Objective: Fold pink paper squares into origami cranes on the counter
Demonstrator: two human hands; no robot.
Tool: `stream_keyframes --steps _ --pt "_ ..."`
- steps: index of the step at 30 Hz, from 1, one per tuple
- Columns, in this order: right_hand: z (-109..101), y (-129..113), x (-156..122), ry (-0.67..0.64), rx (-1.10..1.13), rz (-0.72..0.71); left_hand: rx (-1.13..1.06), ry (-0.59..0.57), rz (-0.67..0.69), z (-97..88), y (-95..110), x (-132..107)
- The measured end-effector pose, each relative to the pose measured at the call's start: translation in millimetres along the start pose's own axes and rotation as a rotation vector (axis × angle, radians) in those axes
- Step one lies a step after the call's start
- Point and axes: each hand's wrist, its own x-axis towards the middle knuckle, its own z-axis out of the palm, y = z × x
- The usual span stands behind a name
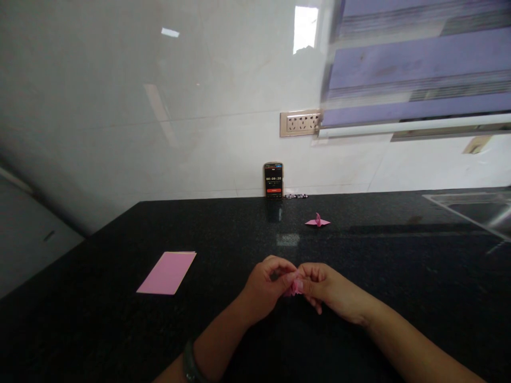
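Note:
Between my two hands, above the near part of the black countertop, is a small piece of folded pink paper (pixel 294 288). My left hand (pixel 266 284) pinches its left side between thumb and fingers. From the right, my right hand (pixel 325 287) grips the same paper, its lower fingers curled beneath. The fingers cover much of the paper, so its exact shape is hard to make out. Farther back on the counter stands a finished-looking pink paper crane (pixel 318 221) with its wings spread. To the left lies a stack of pink square paper (pixel 167 273).
A phone (pixel 273 180) showing a running timer leans on the white tiled wall, with a beaded strap (pixel 296 196) beside it. A metal sink edge (pixel 471 213) lies at right on the black countertop (pixel 223 229). Wall sockets (pixel 300 124) and a purple blind (pixel 415 64) are above.

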Motion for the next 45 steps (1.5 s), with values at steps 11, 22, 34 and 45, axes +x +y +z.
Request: stream_keyframes --steps 11,22,34,45 --pt "-1 -5 -2 0.027 -0.028 -0.039 -0.010 -0.269 -0.304 -10.0 5 -5" --pt "-7 -9 -7 -0.138 -0.099 0.102 -0.204 -0.390 -0.383 -8.7 5 -6" --pt "3 16 2 -0.244 0.646 0.041 -0.832 -0.432 -0.393 3.4 -3 -9" --pt "16 15 5 -0.234 0.887 -0.061 -0.965 -0.342 -0.247 13.1 -8 -9"
